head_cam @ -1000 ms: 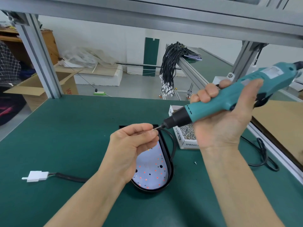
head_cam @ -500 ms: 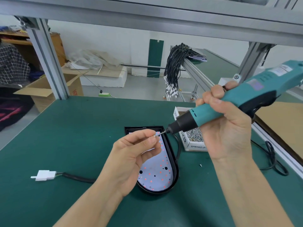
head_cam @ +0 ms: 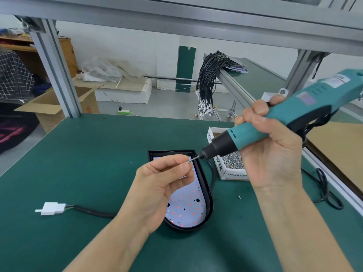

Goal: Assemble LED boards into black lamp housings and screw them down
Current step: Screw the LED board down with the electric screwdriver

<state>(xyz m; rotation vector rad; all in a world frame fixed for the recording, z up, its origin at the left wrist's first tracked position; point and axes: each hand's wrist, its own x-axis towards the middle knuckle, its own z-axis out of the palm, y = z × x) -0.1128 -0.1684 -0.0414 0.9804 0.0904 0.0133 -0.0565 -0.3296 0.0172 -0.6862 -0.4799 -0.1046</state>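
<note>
Housing (head_cam: 207,216) lies mid-table (head_cam: 78,154) with the board (head_cam: 188,211) seated in it; screw box (head_cam: 224,167) just right of it, a loose screw (head_cam: 239,197) in front of the box. Cable (head_cam: 94,212) runs left from the housing to a connector (head_cam: 52,208). Left hand (head_cam: 163,185) sits above the housing pinching a screw (head_cam: 188,162) at the driver (head_cam: 275,122) tip, right hand (head_cam: 273,154) holding the driver over the box.

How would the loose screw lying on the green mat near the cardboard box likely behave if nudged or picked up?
The loose screw looks tiny, so probably very light and fiddly to pinch. Lying on its side on the green mat, it would likely roll in an arc rather than slide. Being metal like those in the box, it is probably stiff.
</note>
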